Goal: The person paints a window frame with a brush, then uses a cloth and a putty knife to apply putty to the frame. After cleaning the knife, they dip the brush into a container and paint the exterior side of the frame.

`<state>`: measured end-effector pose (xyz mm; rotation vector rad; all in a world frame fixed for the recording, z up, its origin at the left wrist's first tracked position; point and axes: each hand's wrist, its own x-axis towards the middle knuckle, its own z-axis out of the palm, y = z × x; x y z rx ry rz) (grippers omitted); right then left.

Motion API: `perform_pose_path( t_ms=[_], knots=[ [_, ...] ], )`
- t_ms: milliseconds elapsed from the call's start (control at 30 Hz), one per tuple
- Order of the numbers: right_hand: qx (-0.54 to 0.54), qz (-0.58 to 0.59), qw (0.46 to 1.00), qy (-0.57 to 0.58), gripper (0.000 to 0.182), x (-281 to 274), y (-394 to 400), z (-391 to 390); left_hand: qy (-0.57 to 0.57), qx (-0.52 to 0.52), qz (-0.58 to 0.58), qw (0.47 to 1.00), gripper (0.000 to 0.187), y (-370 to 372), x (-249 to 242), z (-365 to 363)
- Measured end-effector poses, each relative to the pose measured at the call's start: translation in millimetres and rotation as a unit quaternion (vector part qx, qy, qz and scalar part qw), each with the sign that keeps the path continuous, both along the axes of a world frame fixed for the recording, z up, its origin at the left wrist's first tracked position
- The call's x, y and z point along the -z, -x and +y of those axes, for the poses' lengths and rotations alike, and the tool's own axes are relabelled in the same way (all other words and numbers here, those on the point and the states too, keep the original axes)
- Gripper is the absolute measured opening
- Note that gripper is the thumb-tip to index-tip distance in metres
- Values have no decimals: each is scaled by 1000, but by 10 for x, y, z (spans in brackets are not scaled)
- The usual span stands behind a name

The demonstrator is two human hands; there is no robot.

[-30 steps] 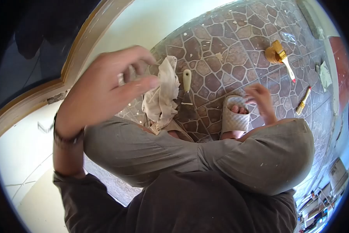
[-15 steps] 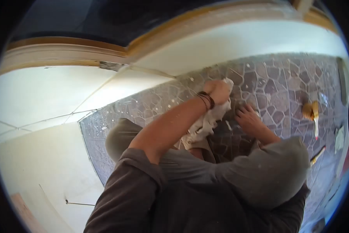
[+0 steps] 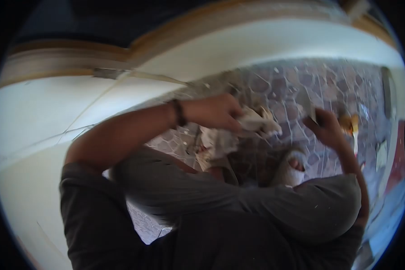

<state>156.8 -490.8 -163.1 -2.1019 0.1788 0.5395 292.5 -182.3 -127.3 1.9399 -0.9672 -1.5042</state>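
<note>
A crumpled whitish cloth (image 3: 258, 123) hangs from my left hand (image 3: 218, 112), whose fingers are closed on it above the stone-patterned floor (image 3: 310, 150). To the right, my right hand (image 3: 328, 128) is raised and wrapped around a scraper (image 3: 307, 107) with a flat greyish blade pointing up and away from me. Motion blur softens the scraper, and its handle is mostly covered by my fingers. Between my knees, my right foot (image 3: 294, 164) shows in pale footwear. More pale material (image 3: 218, 141) lies around my other foot, partly behind the cloth.
A paintbrush (image 3: 354, 135) with a pale handle lies on the floor at right. A white wall (image 3: 238, 56) runs along the far side under a wooden frame (image 3: 189, 33). Pale specks are scattered over the floor. A light rectangular piece (image 3: 381, 154) sits farther right.
My left hand has moved left and nearer, lifting the cloth. My right hand has risen from the floor toward the right and now holds the scraper. The view has shifted slightly.
</note>
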Motion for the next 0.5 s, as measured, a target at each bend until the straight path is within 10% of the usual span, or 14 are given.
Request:
perform_pose_path(
  t_ms=[200,300,500],
  knots=[
    [-117,132,983,-39,29,-277,-515,250,41,-116,90,988,20,-107,200,211],
    [-132,18,991,-26,37,-68,-521,362,85,-144,155,974,20,-128,194,188],
    [103,143,977,-120,45,215,-217,713,92,-184,237,950,20,112,376,244]
  ],
)
